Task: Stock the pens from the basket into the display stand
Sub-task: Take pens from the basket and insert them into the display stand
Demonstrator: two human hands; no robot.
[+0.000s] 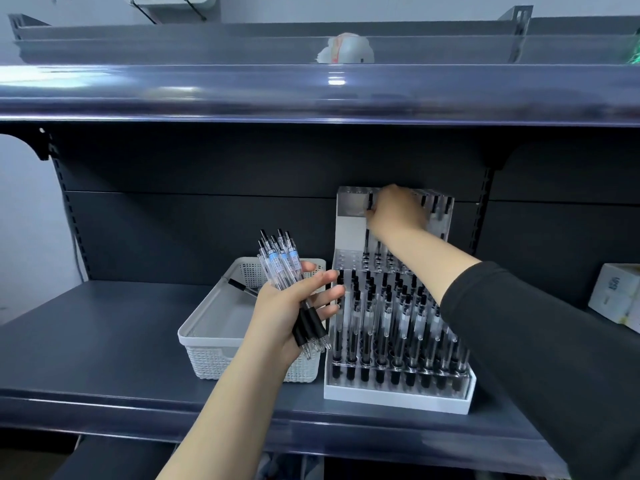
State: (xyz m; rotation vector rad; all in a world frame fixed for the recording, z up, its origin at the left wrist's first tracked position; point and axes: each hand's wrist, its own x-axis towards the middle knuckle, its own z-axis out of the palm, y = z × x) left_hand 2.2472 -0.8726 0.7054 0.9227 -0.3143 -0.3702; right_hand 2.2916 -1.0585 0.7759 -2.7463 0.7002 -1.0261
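The left hand (289, 308), lower centre, is clamped on a bundle of pens (287, 271) beside the basket (207, 341). At centre right, the right hand (394, 211) pinches one upright pen (370, 202) over the display stand (398, 393) top tier, directly below its grip.

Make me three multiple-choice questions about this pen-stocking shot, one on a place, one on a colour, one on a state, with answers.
1. Where does the white perforated plastic basket sit?
A. left of the clear acrylic tiered display stand
B. right of it
C. on the shelf above

2. What colour are the grips on the bundle of clear pens?
A. red
B. black
C. green

3. What is the left hand doing?
A. hanging idle
B. pressing the shelf
C. holding the pen bundle

Answers: 1 A, basket stands beside the stand's left edge. 2 B, dark grips show below the palm. 3 C, fingers wrap the bundle.
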